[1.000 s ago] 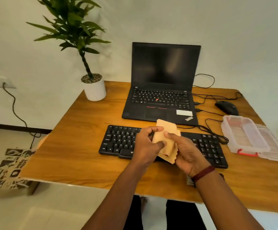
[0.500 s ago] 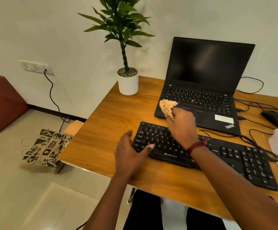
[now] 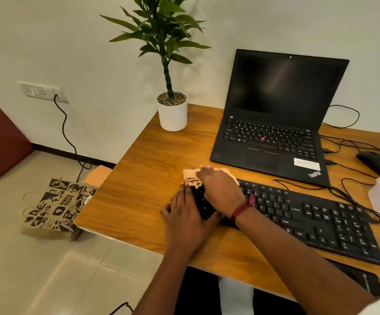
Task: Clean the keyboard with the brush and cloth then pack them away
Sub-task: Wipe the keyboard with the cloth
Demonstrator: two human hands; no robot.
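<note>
Pressing crumpled tan cloth (image 3: 191, 177) onto black plastic keyboard (image 3: 320, 214) corner, your right hand (image 3: 220, 189) flat-fingered; left hand (image 3: 184, 217) flat against keyboard's end.

The keyboard (image 3: 320, 219) is a black, full-size, wired model with white legends. It lies flat on the wooden counter (image 3: 139, 178), set on a slant, its left end farther from the front edge than its right. Its cable loops beyond its far edge. The cloth (image 3: 190, 176) is a thin tan piece, rumpled into folds. It sits on the keyboard's far left corner and spills onto the counter. The right grip (image 3: 218, 189) presses down on it with fingers laid over it. The left grip (image 3: 184, 214) rests against the keyboard's left end, covering the keys there.
</note>
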